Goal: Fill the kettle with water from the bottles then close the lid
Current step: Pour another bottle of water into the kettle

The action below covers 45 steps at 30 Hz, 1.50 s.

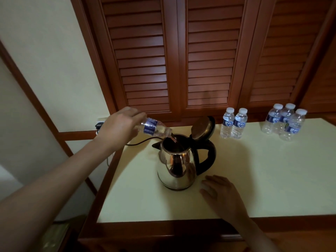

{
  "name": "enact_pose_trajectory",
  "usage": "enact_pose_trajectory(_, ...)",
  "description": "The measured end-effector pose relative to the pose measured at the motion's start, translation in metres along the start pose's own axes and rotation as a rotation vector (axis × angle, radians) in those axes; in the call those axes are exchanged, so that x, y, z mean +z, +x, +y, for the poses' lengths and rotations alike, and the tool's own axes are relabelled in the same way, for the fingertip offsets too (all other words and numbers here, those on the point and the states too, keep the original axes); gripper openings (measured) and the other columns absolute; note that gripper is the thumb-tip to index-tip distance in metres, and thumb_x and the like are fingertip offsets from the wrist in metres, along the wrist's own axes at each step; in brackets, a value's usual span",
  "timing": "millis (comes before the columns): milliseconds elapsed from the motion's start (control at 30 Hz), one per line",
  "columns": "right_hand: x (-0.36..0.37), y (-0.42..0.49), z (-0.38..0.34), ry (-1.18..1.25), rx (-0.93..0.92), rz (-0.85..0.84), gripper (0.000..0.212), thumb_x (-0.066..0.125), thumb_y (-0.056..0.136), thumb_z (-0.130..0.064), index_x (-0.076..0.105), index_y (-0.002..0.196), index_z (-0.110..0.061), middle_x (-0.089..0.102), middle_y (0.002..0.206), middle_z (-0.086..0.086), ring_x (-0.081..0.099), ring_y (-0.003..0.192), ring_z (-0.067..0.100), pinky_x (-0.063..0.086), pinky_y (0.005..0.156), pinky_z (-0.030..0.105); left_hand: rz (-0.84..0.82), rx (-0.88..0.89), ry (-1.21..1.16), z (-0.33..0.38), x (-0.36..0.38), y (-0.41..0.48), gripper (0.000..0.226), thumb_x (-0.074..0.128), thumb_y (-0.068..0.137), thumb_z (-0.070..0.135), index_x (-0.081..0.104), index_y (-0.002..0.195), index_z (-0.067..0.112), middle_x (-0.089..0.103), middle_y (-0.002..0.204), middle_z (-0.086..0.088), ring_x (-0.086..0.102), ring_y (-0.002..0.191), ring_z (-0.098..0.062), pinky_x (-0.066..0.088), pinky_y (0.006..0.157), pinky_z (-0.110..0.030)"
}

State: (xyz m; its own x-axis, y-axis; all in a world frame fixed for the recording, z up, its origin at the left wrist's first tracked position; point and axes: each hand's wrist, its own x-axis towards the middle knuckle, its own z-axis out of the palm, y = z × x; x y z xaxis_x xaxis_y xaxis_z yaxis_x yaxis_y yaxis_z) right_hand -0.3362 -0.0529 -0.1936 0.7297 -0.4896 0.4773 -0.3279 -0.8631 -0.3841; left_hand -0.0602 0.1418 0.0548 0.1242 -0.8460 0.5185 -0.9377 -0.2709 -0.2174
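**Pouring a bottle into the open kettle**

The step in hand is the filling. The left hand (121, 124) is closed around the base end of a small water bottle (154, 127), which is tipped nearly flat with its neck over the mouth of the kettle (175, 160). A thin run of water seems to fall from the neck into the opening, though it is faint. The right hand (221, 194) lies open and flat on the table (272, 170), just beside the kettle's base, gripping nothing.

The next move, by judgement, is to keep the neck over the opening until the bottle empties, then set it aside and take one of the full bottles. Two capped bottles (233, 124) stand near the kettle's handle side, and three more (284, 121) stand together farther right. Only after pouring should the lid (201, 128) be pushed down.

The kettle stands upright near the middle of the pale table, toward its left part. Its body is shiny steel, with a black handle (207, 159) facing right and a short spout facing left. The lid is swung up on its hinge above the handle. A dark cord (141, 141) runs left from behind it toward the wall.
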Motion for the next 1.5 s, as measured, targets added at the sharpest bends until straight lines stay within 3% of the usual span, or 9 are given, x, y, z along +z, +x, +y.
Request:
enact_pose_trajectory(300, 0.005, -0.002, 0.005, -0.011, 0.007, -0.003, 0.033, 0.058, 0.087, -0.050, 0.072, 0.110, -0.030, 0.068, 0.121, -0.007, 0.058, 0.116, 0.018, 0.050, 0.096, 0.037, -0.018, 0.152, 0.116, 0.001, -0.023, 0.020, 0.052, 0.090, 0.063, 0.004, 0.069, 0.110, 0.000, 0.068, 0.097, -0.020, 0.065, 0.090, -0.039, 0.053, 0.063, -0.038)
enact_pose_trajectory(600, 0.003, -0.001, 0.004, 0.016, 0.029, 0.003, 0.029, 0.073, 0.082, -0.039, 0.074, 0.109, -0.029, 0.069, 0.121, -0.007, 0.059, 0.114, 0.018, 0.052, 0.093, 0.039, -0.005, 0.346, 0.245, 0.000, -0.037, 0.042, 0.040, 0.074, 0.079, 0.005, 0.066, 0.118, -0.001, 0.066, 0.109, -0.022, 0.062, 0.106, -0.041, 0.057, 0.082, -0.048)
enact_pose_trajectory(700, 0.004, -0.001, 0.006, 0.012, 0.011, -0.004, 0.029, 0.069, 0.085, -0.042, 0.073, 0.110, -0.029, 0.068, 0.121, -0.006, 0.059, 0.115, 0.019, 0.052, 0.094, 0.039, 0.005, 0.399, 0.294, 0.008, -0.045, 0.047, 0.040, 0.064, 0.079, 0.006, 0.067, 0.118, -0.004, 0.067, 0.113, -0.026, 0.063, 0.108, -0.044, 0.056, 0.090, -0.051)
enact_pose_trajectory(967, 0.003, -0.001, 0.003, 0.023, 0.018, 0.027, 0.029, 0.074, 0.081, -0.038, 0.075, 0.107, -0.027, 0.070, 0.117, -0.005, 0.060, 0.111, 0.020, 0.053, 0.091, 0.039, -0.012, 0.374, 0.192, 0.018, -0.025, 0.040, 0.031, 0.058, 0.089, 0.008, 0.066, 0.117, 0.000, 0.066, 0.112, -0.019, 0.061, 0.108, -0.039, 0.054, 0.089, -0.051)
enact_pose_trajectory(1133, 0.003, -0.001, 0.003, 0.026, 0.021, 0.026, 0.033, 0.064, 0.083, -0.047, 0.074, 0.109, -0.028, 0.069, 0.119, -0.006, 0.059, 0.113, 0.019, 0.053, 0.092, 0.039, -0.016, 0.371, 0.136, 0.023, -0.016, 0.031, 0.046, 0.032, 0.095, 0.017, 0.070, 0.114, -0.002, 0.069, 0.106, -0.020, 0.065, 0.102, -0.040, 0.058, 0.083, -0.050)
enact_pose_trajectory(1233, 0.003, -0.001, 0.003, 0.022, 0.034, 0.024, 0.033, 0.064, 0.083, -0.047, 0.074, 0.108, -0.027, 0.070, 0.118, -0.006, 0.060, 0.113, 0.020, 0.053, 0.091, 0.040, -0.010, 0.361, 0.138, 0.018, -0.017, 0.033, 0.030, 0.060, 0.090, 0.006, 0.067, 0.118, -0.002, 0.068, 0.111, -0.021, 0.063, 0.107, -0.041, 0.057, 0.086, -0.053)
enact_pose_trajectory(1300, 0.004, -0.001, 0.004, 0.016, 0.031, 0.019, 0.035, 0.061, 0.084, -0.049, 0.074, 0.108, -0.028, 0.070, 0.118, -0.006, 0.059, 0.114, 0.019, 0.052, 0.092, 0.040, -0.017, 0.352, 0.160, 0.018, -0.019, 0.034, 0.038, 0.072, 0.081, 0.002, 0.067, 0.118, -0.002, 0.067, 0.112, -0.021, 0.062, 0.108, -0.041, 0.057, 0.086, -0.053)
enact_pose_trajectory(1433, 0.004, -0.001, 0.004, 0.017, 0.033, 0.017, 0.035, 0.060, 0.084, -0.050, 0.074, 0.108, -0.029, 0.070, 0.118, -0.006, 0.060, 0.113, 0.020, 0.053, 0.092, 0.041, 0.012, 0.335, 0.105, 0.026, -0.014, 0.028, 0.042, 0.036, 0.097, 0.017, 0.067, 0.116, -0.003, 0.067, 0.108, -0.022, 0.063, 0.105, -0.041, 0.057, 0.081, -0.052)
enact_pose_trajectory(1500, 0.003, -0.001, 0.003, 0.006, 0.039, 0.010, 0.036, 0.059, 0.084, -0.051, 0.074, 0.109, -0.029, 0.070, 0.119, -0.006, 0.059, 0.114, 0.020, 0.052, 0.092, 0.041, 0.005, 0.313, 0.114, 0.026, -0.009, 0.024, 0.040, 0.039, 0.096, 0.014, 0.067, 0.119, -0.003, 0.067, 0.109, -0.023, 0.063, 0.106, -0.042, 0.057, 0.083, -0.052)
